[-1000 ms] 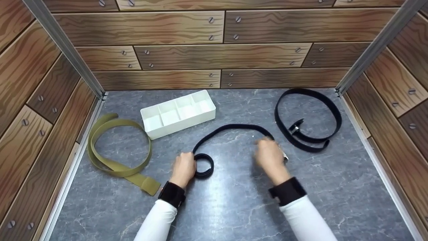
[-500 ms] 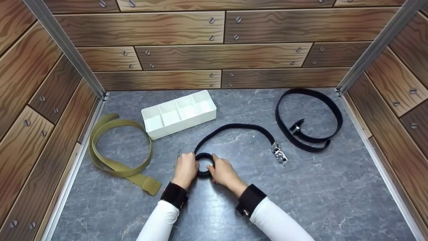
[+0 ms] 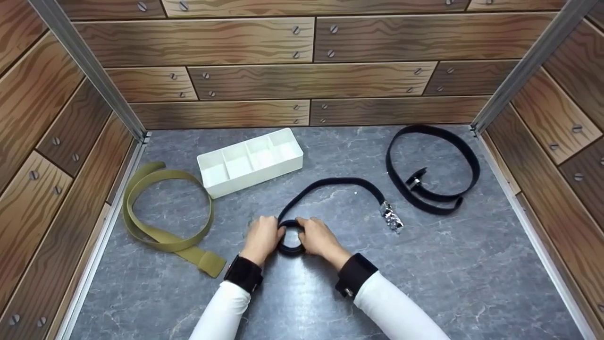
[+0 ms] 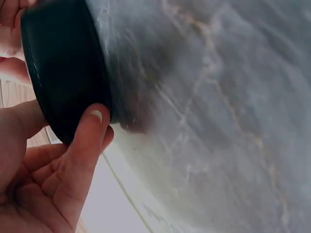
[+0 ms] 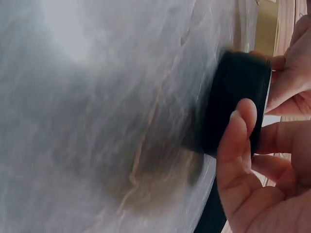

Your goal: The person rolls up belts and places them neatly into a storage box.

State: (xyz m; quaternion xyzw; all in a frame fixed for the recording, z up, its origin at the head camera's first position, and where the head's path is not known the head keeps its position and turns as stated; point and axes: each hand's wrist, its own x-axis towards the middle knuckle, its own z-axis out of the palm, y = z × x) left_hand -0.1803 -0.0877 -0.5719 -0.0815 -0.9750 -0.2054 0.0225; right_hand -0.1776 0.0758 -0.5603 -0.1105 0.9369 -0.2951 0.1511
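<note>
A black belt (image 3: 330,182) lies partly rolled up on the grey marbled surface. Its coil (image 3: 291,252) stands on edge between both hands, and the loose length arcs back and right to a shiny silver buckle (image 3: 391,217). My left hand (image 3: 261,239) pinches the coil's left side; in the left wrist view the thumb presses the outer face of the rolled strap (image 4: 68,73). From the other side my right hand (image 3: 321,238) grips the coil with thumb and fingers, as the right wrist view shows around the dark roll (image 5: 235,92).
A white four-compartment tray (image 3: 255,177) sits behind the left hand. At the left lies an olive webbing belt (image 3: 130,203) in a loose loop. Another black belt (image 3: 472,160) with a buckle is looped at the back right. Wood-patterned walls (image 3: 255,40) enclose the surface on three sides.
The right hand has left the belt's buckle end and come left to the coil, which it now grips. The left hand has stayed at the coil, which sits slightly farther right.
</note>
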